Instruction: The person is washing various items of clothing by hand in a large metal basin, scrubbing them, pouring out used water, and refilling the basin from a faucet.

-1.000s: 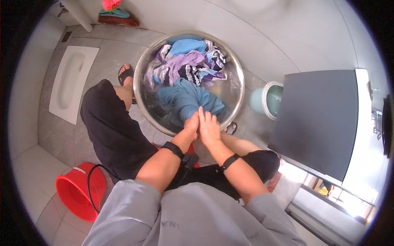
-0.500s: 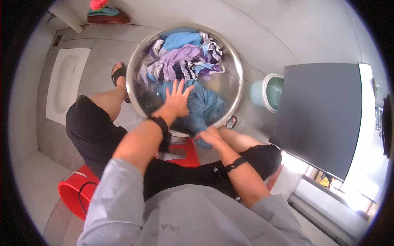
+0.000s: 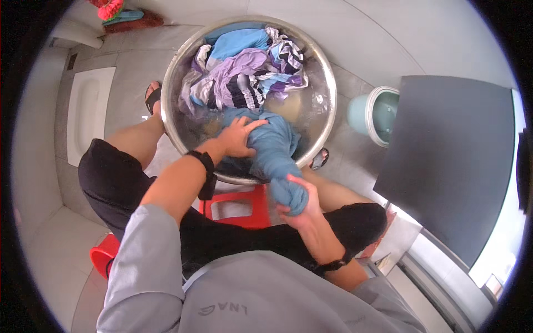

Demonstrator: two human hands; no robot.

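Note:
A twisted, wet blue garment (image 3: pixel 273 145) stretches from inside the metal basin (image 3: pixel 332 105) over its near rim. My right hand (image 3: pixel 305 205) is closed around the bunched end of it, outside the basin and above my lap. My left hand (image 3: pixel 237 137) bears on the same garment inside the basin, thumb stretched across the cloth and fingers curled into it; the fingertips are partly hidden. Farther back in the basin lies a pile of wet clothes (image 3: pixel 239 69), light blue, lilac and black-and-white patterned, in shallow cloudy water.
A red plastic stool (image 3: pixel 260 208) shows below the basin's near rim. Right of the basin stand a pale green bucket (image 3: pixel 361 115) and a dark grey panel (image 3: pixel 444 161). A white squat toilet (image 3: pixel 89 114) is set in the floor at left. Behind my left arm is a red plastic container (image 3: pixel 102 255).
My right hand has drawn the garment's end nearer to me and turned palm up around it. My left hand, spread before, has come down with its fingers curled on the cloth.

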